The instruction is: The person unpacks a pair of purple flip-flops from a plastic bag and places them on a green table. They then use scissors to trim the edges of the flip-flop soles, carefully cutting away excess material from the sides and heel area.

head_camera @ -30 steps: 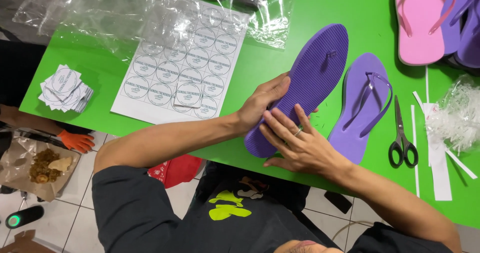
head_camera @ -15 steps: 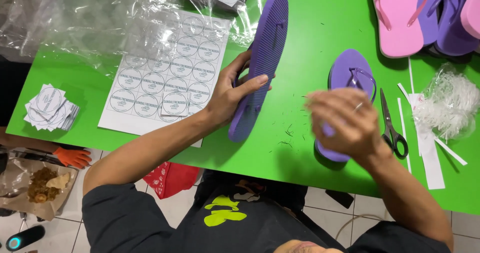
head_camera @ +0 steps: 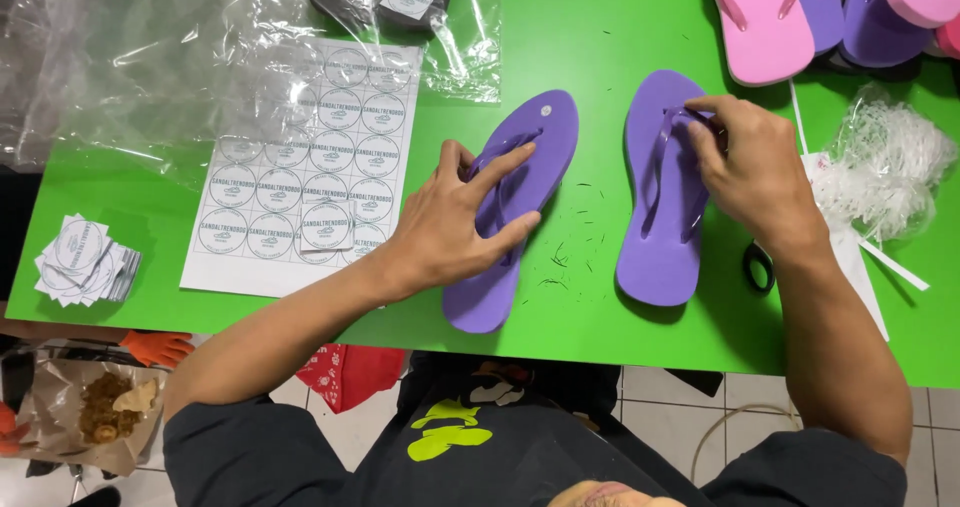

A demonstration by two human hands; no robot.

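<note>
Two purple flip-flops lie strap side up on the green table (head_camera: pixel 600 37). My left hand (head_camera: pixel 455 222) rests flat on the left flip-flop (head_camera: pixel 545 137), fingers spread over its strap. My right hand (head_camera: pixel 750 167) covers the right edge of the right flip-flop (head_camera: pixel 655 227) and pinches its strap near the toe post. The two flip-flops lie side by side, a hand's width apart.
A sheet of round stickers (head_camera: pixel 300 177) lies left of my left hand, under clear plastic wrap (head_camera: pixel 150 57). Peeled sticker backings (head_camera: pixel 85 262) are stacked at the far left. Pink and purple flip-flops (head_camera: pixel 800 17) pile at the top right. Scissors (head_camera: pixel 760 267) and white string (head_camera: pixel 890 167) sit by my right arm.
The left flip-flop, held sole up and raised, has been turned over and laid flat, strap up. My right hand moved from mid-air onto the right flip-flop's strap.
</note>
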